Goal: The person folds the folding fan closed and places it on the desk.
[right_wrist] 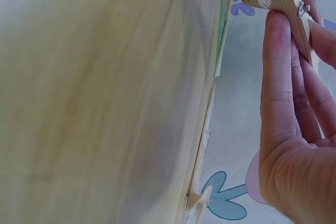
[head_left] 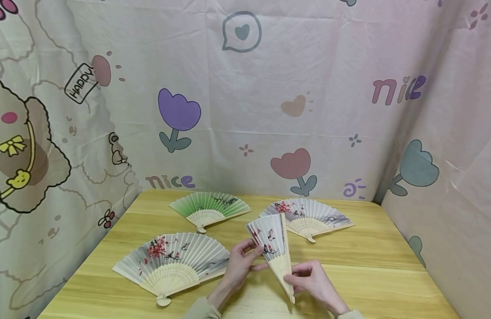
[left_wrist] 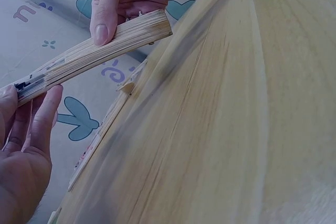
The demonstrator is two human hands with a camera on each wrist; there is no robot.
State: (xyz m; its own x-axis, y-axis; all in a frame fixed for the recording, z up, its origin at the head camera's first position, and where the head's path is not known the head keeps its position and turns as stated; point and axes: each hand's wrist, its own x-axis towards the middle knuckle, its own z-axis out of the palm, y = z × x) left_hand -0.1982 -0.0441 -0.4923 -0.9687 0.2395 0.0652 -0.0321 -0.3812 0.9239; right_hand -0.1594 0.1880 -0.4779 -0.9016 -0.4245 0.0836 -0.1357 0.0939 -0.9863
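Grey blossom fan, lower left of the frame: spread, on the wooden table.
Green fan, left of centre, farther back: also spread, pivot end toward the viewer.
Left hand, lower centre: thumb and fingers pinch the left edge of the held fan.
Held fan, lower frame right of centre: raised above the table, partly spread, its pivot pin showing at upper right in the right wrist view.
Handling: probably very light; ribs thin, stiff and easily snapped, pleated leaf soft and likely to crease or tear. Best held by the outer ribs near the pivot.
Rear fan, right of centre: spread, partly behind the held fan.
Right hand, lower right of centre: pinches the ribs near the pivot.
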